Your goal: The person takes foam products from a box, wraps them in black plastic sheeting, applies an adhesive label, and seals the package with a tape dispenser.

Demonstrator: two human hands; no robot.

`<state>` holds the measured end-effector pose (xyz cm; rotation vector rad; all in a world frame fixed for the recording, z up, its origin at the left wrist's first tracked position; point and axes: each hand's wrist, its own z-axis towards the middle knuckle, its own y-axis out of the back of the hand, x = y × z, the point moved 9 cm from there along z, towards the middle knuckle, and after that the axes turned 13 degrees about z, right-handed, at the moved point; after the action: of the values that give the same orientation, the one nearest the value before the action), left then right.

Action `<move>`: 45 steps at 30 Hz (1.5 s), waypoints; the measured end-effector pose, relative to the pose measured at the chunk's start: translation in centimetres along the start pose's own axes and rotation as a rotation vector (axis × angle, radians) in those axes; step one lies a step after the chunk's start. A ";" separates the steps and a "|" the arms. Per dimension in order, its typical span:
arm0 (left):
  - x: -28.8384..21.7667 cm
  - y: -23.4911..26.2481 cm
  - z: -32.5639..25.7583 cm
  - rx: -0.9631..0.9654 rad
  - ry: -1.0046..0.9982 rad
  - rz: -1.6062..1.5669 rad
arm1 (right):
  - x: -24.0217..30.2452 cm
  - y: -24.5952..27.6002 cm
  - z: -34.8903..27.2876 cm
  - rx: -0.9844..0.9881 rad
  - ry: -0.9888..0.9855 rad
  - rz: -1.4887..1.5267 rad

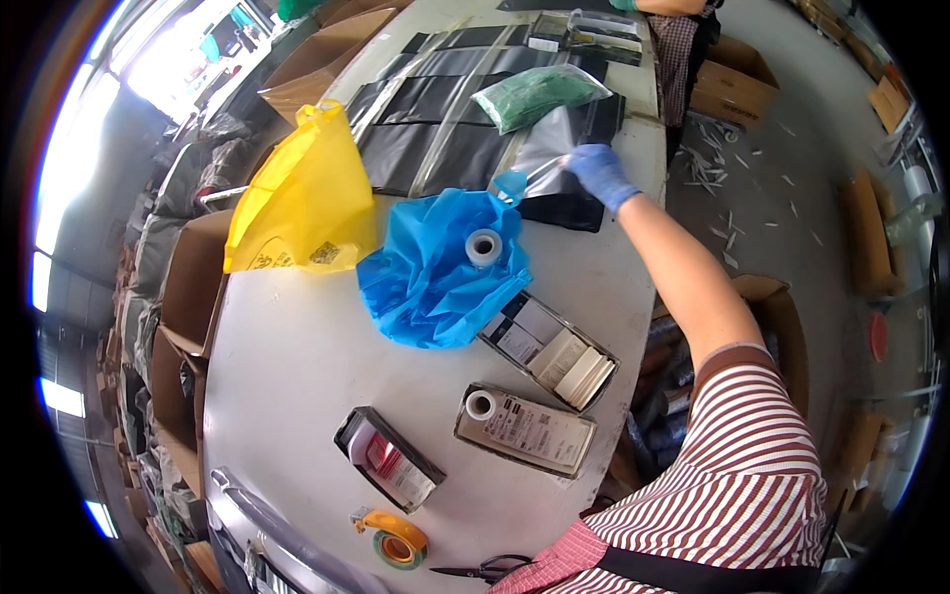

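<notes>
My right hand [602, 176], in a blue glove, reaches out over the far right part of the table. Its fingers are closed on the edge of a shiny grey plastic bag [546, 142]. Under and around that lie flat black plastic bags [460, 99]. A clear packet of green material [542, 97] rests just beyond the hand. Left of the hand spreads a crumpled blue plastic bag [421, 262], with a white roll [483, 247] standing on it. My left hand does not show.
A yellow bag [307, 203] stands at the table's left. Nearer are label boxes [569, 366] [524, 428] [388, 458], a tape roll [399, 543] and scissors [485, 569]. Cardboard boxes [777, 307] flank the table [287, 396]. Another person [683, 54] stands at the far end.
</notes>
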<state>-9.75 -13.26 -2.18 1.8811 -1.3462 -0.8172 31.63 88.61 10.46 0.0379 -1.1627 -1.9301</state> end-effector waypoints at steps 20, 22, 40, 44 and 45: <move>-4.6 -6.5 -13.3 0.534 -0.489 -0.133 | 38.3 30.9 20.5 -0.474 0.038 1.620; -4.5 -8.3 -12.7 0.642 -0.556 0.027 | 53.6 31.5 20.2 -0.402 0.185 1.010; -27.5 48.9 -10.8 0.000 -1.461 -1.438 | 104.2 30.9 -9.6 0.120 0.769 1.025; -23.1 52.5 0.8 -0.183 -1.338 -1.267 | 103.2 26.1 -16.6 0.204 0.700 1.311; -20.7 51.8 5.5 -0.056 -1.338 -1.304 | 103.3 24.1 -19.2 0.227 0.674 1.409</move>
<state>-47.44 -6.68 38.85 2.0055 -0.3357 -3.0407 -9.66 0.22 56.24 -0.0131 -0.5867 -0.4510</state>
